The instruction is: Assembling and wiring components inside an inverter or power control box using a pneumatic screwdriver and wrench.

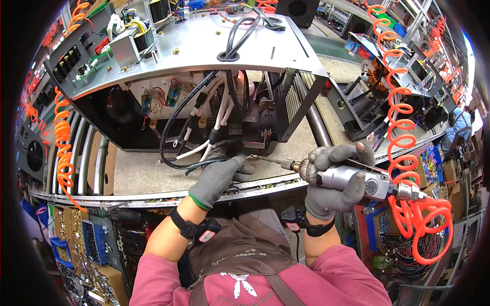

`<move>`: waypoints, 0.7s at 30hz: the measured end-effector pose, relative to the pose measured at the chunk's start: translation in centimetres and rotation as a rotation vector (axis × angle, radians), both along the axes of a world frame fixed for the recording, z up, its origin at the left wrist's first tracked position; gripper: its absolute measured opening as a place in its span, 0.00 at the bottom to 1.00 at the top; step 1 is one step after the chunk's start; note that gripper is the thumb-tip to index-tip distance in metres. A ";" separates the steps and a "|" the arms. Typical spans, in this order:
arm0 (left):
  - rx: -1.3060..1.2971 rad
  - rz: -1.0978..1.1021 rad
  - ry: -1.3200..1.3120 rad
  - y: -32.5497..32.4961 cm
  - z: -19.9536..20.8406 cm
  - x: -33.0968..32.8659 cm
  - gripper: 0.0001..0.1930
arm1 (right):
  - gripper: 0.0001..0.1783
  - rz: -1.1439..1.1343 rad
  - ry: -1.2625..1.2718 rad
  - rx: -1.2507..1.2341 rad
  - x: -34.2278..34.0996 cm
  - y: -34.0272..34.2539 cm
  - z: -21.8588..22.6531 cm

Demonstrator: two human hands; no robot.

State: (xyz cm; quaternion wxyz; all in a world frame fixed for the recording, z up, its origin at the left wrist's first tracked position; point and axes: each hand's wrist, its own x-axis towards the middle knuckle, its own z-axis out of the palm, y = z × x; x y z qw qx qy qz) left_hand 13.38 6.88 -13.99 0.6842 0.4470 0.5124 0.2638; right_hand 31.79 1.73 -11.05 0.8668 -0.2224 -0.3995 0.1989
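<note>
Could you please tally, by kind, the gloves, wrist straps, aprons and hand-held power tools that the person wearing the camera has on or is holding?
Grey gloves: 2
Black wrist straps: 2
Brown apron: 1
Silver power tool: 1
Total: 6

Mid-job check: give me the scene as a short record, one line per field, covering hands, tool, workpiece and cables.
Left hand: gloved, by the cable ends; grip partly hidden
Right hand: gloved, gripping a pneumatic screwdriver
Bit: pointing left, small brass-coloured fastener at its tip
Workpiece: open-fronted metal chassis on a beige work surface
Cables: black cable and white cables hanging out
Right side: orange coiled hose
</note>
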 end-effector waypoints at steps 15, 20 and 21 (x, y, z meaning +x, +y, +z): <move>0.054 -0.123 0.240 1.9 -1.2 0.5 0.20 | 0.27 0.088 -0.001 0.015 -1.5 1.2 -2.7; 0.254 -0.108 0.308 3.2 -3.4 1.0 0.19 | 0.27 0.079 -0.088 0.001 -1.7 1.6 -3.6; 0.280 -0.120 0.391 3.7 -4.0 1.1 0.17 | 0.27 0.072 -0.103 0.007 -1.7 1.8 -3.9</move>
